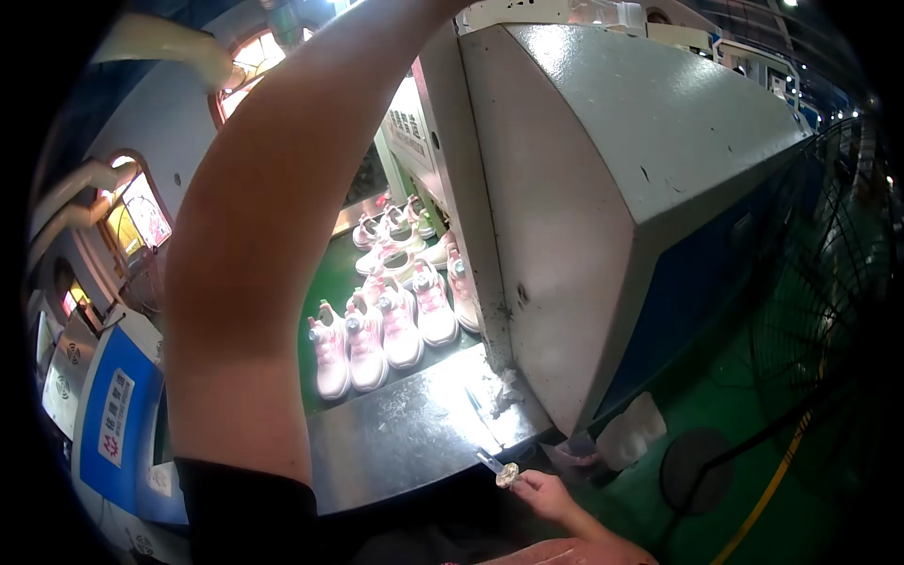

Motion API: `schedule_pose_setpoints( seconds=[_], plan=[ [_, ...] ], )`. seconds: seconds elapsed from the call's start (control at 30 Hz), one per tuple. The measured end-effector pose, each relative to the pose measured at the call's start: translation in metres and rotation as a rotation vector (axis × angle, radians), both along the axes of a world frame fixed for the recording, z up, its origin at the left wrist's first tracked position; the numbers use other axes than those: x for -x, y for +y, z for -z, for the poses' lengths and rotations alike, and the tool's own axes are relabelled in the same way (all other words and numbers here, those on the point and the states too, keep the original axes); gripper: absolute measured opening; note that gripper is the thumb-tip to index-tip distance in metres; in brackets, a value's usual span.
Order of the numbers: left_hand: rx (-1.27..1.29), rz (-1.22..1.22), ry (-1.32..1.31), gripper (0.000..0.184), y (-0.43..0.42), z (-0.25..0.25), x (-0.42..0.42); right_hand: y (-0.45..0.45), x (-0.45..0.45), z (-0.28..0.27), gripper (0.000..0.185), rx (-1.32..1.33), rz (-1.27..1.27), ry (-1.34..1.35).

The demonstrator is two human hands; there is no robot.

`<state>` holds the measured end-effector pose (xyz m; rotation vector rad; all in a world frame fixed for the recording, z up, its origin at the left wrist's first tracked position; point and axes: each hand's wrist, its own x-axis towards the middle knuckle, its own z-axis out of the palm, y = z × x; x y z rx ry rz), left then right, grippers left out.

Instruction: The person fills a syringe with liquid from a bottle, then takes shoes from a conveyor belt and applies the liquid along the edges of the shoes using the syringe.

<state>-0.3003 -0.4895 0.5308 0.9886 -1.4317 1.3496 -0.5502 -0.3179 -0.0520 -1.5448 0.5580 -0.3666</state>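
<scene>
Smooth, glossy metal ledge [377, 452]

Room runs over the metal ledge [395, 443], shoes [400, 325] blocking beyond.

1. This place can be taken for a shoe factory: many pink shoes [399, 325] are lined up in rows.
2. Much room is taken up by a big grey and blue machine [556, 207].
3. The green floor [702, 395] is marked with a yellow line [766, 482].
</scene>
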Motion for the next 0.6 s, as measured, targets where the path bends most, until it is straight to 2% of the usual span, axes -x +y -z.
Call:
schedule_pose_setpoints(
  seconds=[0.03, 0.07, 0.17, 0.2, 0.27, 0.3, 0.33, 0.37, 0.4, 0.43, 0.47, 0.5, 0.53, 0.6],
  plan=[
    [-0.003, -0.081, -0.001, 0.084, 0.000, 0.006, -0.001, 0.000, 0.000, -0.003, 0.030, 0.010, 0.002, -0.006],
    [-0.190, 0.003, 0.057, 0.087, 0.013, 0.010, 0.003, 0.001, -0.001, -0.003, 0.030, 0.017, 0.004, -0.019],
    [-0.465, 0.076, 0.115, 0.093, 0.074, 0.035, 0.009, 0.006, 0.000, -0.011, 0.029, 0.037, 0.002, -0.030],
    [-0.592, 0.132, 0.254, 0.097, 0.094, 0.048, 0.002, 0.007, 0.001, -0.022, 0.029, 0.035, -0.003, -0.015],
    [-0.698, 0.137, 0.311, 0.073, 0.146, 0.094, -0.009, 0.013, -0.003, -0.031, 0.025, -0.015, -0.018, -0.020],
    [-0.679, 0.095, 0.220, 0.048, 0.177, 0.129, -0.009, 0.016, -0.007, -0.034, 0.022, -0.014, -0.014, -0.105],
    [-0.803, 0.283, 0.547, 0.041, 0.205, 0.173, -0.015, 0.020, -0.012, -0.035, 0.019, -0.108, -0.025, -0.101],
    [-0.829, 0.559, 0.387, 0.037, 0.226, 0.227, -0.035, 0.025, -0.017, -0.034, 0.019, -0.184, -0.044, -0.181],
    [-1.076, 0.426, 0.482, 0.049, 0.260, 0.264, -0.041, 0.029, -0.025, -0.035, 0.021, -0.217, -0.078, -0.272],
    [-1.189, 0.361, 0.514, 0.040, 0.284, 0.306, -0.045, 0.035, -0.033, -0.037, 0.025, -0.271, -0.102, -0.335],
    [-1.273, 0.409, 0.801, 0.051, 0.304, 0.344, -0.032, 0.038, -0.039, -0.049, 0.028, -0.291, -0.133, -0.346],
    [-1.291, 0.494, 0.887, 0.054, 0.318, 0.379, -0.029, 0.046, -0.048, -0.047, 0.030, -0.379, -0.176, -0.384],
    [-1.261, 0.649, 1.156, 0.056, 0.329, 0.407, -0.016, 0.052, -0.059, -0.054, 0.031, -0.414, -0.207, -0.403],
    [-1.219, 0.851, 1.343, 0.055, 0.348, 0.443, -0.003, 0.067, -0.078, -0.056, 0.032, -0.456, -0.279, -0.417]
  ],
)
